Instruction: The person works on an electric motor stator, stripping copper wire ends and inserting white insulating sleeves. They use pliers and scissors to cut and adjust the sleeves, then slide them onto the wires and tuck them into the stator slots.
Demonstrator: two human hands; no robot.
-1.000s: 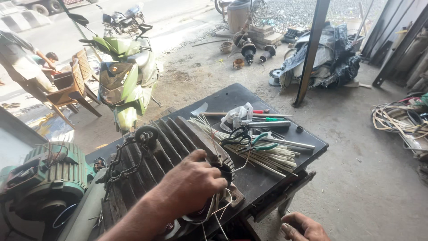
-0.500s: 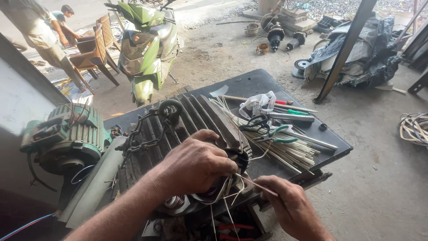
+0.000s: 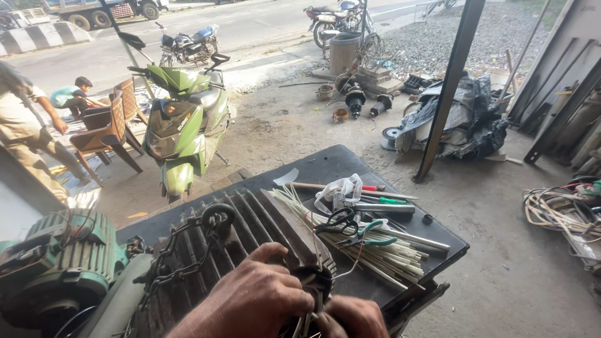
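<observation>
left hand (image 3: 253, 300) curls over the open end of the dark ribbed cast-metal motor housing (image 3: 250, 241) on the black metal workbench (image 3: 350, 166), fingers pinching thin pale winding wires (image 3: 307, 319). right hand (image 3: 354, 316) closes on the same bundle just below. judgement: draw wires gently, clear of the sharp housing rim, to protect their coating.
</observation>
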